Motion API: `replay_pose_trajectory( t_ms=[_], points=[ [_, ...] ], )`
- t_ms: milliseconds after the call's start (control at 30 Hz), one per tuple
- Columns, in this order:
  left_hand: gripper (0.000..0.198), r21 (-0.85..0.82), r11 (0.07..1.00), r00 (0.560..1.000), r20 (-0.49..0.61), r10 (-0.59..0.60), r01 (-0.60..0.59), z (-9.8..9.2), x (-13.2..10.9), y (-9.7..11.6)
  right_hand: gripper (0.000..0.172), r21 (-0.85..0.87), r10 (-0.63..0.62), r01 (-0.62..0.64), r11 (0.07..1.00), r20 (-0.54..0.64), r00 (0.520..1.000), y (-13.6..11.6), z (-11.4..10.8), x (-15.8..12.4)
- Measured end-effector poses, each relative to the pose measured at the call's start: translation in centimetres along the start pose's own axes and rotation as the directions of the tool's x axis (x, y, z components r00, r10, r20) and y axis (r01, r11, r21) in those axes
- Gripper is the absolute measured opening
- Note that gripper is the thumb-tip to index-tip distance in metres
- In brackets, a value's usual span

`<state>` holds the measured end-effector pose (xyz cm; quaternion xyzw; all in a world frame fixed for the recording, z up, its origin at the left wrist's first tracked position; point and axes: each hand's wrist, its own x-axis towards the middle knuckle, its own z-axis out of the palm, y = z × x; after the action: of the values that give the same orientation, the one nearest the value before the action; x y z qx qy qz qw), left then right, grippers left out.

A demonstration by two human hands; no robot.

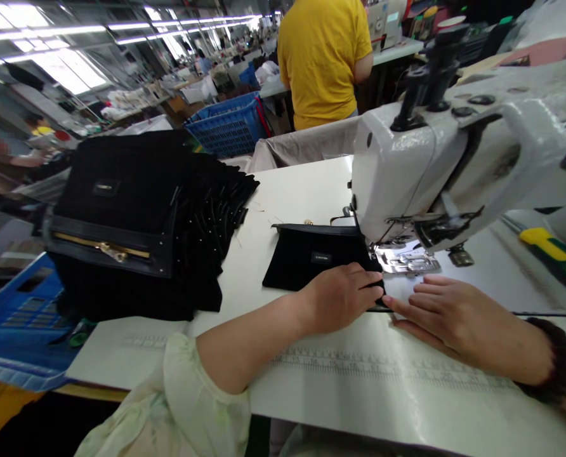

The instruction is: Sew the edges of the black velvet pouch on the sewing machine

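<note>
A black fabric piece (290,263) lay on the pale desk (302,190), label (322,258) facing up, its right end at the needle area of the white sewing machine (392,168), just beside the metal presser foot (409,261). The left hand (342,298) rested on its lower right part, fingers reaching toward the foot, presumably so the cloth stayed flat and its edge kept in line; whether that grip pinched the fabric could not be told, the thumb being hidden. The right hand (459,320) came in from the other side with a loose, unclosed grip, its index fingertip touching the piece's corner, likely as a guide against slipping sideways. A tall stack of black pieces (135,158), the top one showing a gold zipper (106,249), stood at the desk's left, seemingly placed within the left arm's reach yet clear of the stitching area. Ruler markings (340,363) ran along the near side, probably handy for measuring.
</note>
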<state>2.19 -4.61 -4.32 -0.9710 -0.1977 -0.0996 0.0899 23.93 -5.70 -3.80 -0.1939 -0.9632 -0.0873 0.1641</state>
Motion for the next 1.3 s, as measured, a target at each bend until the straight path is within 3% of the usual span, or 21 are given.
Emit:
replay_pose_trajectory(
  t_ms=[600,833,1067,1300],
  points=[
    [0.024,-0.025,0.997,0.992,0.100,-0.076,0.079,-0.1,0.2,-0.7,0.033,-0.013,0.022,-0.022,1.000,-0.023,0.999,0.4,0.1,0.8],
    [0.020,-0.031,0.993,0.992,0.052,-0.116,0.118,0.2,0.3,-0.9,0.034,-0.045,0.030,-0.032,0.998,-0.034,0.999,0.4,0.3,0.8],
    [0.020,-0.009,0.994,0.989,0.103,-0.107,0.108,0.2,0.5,-1.0,0.034,-0.051,0.044,-0.045,0.998,-0.027,0.999,0.5,0.6,0.7],
    [0.019,0.000,0.995,0.992,0.081,-0.098,0.098,0.1,0.5,-1.0,0.034,-0.028,0.054,-0.054,0.998,-0.020,0.998,0.5,0.8,0.7]
  ],
)
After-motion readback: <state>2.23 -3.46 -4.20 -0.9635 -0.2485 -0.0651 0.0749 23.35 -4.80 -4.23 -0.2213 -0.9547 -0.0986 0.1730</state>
